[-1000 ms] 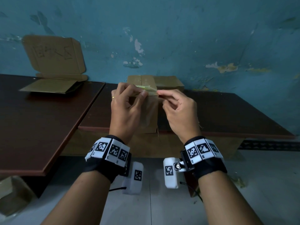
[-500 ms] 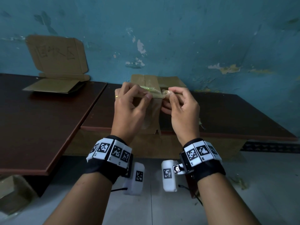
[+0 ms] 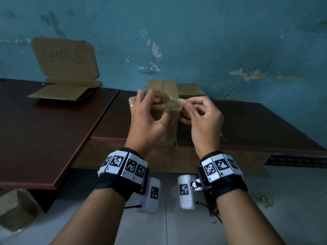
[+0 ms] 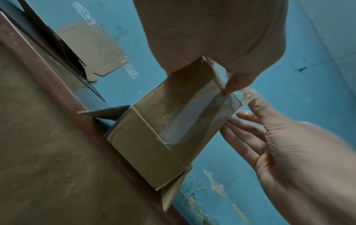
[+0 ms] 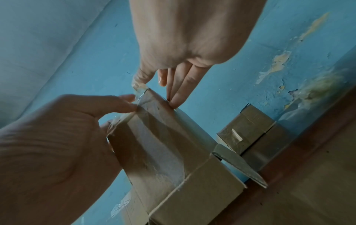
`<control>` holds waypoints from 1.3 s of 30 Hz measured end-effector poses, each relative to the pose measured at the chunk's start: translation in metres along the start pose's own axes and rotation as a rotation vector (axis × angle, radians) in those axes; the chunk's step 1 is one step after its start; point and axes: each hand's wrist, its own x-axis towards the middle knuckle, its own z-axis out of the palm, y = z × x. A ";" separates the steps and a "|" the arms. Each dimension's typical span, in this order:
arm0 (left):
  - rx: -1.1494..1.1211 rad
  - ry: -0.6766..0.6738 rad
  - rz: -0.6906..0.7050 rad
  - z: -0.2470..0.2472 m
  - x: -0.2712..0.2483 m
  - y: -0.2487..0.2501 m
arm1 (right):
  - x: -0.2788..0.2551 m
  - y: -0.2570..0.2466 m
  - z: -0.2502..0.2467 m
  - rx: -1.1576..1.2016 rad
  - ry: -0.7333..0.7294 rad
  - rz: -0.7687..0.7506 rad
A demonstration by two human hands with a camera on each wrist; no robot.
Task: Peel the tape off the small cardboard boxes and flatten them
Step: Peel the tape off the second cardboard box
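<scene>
A small brown cardboard box (image 3: 170, 133) stands upright at the front edge of the dark table (image 3: 247, 128), its lower flaps splayed. My left hand (image 3: 159, 106) grips the box's top edge, thumb in front and fingers behind. My right hand (image 3: 185, 106) pinches a crumpled end of clear tape (image 3: 174, 103) between thumb and forefinger at the top right corner. In the left wrist view the tape (image 4: 248, 94) stretches off the box (image 4: 154, 144) corner. In the right wrist view the other right fingers (image 5: 175, 97) lie straight against the box (image 5: 173, 144).
A second taped box (image 3: 190, 88) stands behind against the blue wall. On the left table (image 3: 44, 138) a flattened carton with handwriting (image 3: 65, 57) leans on the wall above a flat sheet (image 3: 60, 93). Another box (image 3: 14, 209) sits on the floor at lower left.
My right hand has closed on the tape end and lifted it off the box's top edge, bunching it. My left hand keeps its hold on the box top.
</scene>
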 end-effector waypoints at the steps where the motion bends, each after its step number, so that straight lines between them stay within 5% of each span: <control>1: 0.004 -0.033 0.000 -0.001 0.000 0.000 | 0.000 0.000 -0.001 -0.019 0.002 -0.018; 9: 0.044 -0.051 -0.004 0.000 0.001 0.000 | 0.002 0.002 -0.004 -0.101 -0.011 -0.123; 20: -0.040 0.004 -0.027 0.000 0.005 0.001 | 0.001 0.001 -0.017 0.013 -0.185 0.031; 25: -0.017 -0.076 0.002 -0.001 0.000 0.003 | 0.002 -0.001 -0.014 -0.025 -0.145 0.025; 39: 0.034 0.023 -0.007 0.010 -0.003 -0.003 | 0.004 0.007 -0.020 -0.052 -0.243 -0.032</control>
